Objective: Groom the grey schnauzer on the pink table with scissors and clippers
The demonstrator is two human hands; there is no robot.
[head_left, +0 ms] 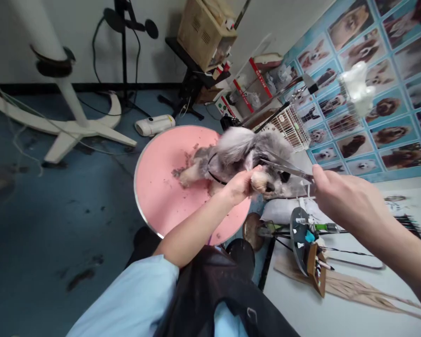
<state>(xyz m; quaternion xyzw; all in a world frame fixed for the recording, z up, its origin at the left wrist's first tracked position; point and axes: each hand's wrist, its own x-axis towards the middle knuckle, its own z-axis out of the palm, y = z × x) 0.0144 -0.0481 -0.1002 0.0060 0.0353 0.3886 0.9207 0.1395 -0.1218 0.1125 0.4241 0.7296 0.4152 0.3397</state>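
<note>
A grey-and-white dog [236, 145] stands on a round pink grooming table [157, 173], a thin dark loop around it. My left hand [243, 185] is closed on the dog's muzzle, just beside its pale beard. My right hand [347, 199] grips a pair of grooming scissors [289, 167]. Their long blades reach left to the fur near the dog's eye; whether they touch it I cannot tell. The scissors' handles are mostly hidden in my fingers. Clumps of cut grey hair lie on the tabletop around the dog's legs.
A round tool tray [298, 238] and a wooden holder [315, 276] stand at the right. Behind the table are a white dryer [155, 125] on the floor, a wooden box [203, 35] and a wire cage [287, 126]. A white stand base [80, 128] is at left.
</note>
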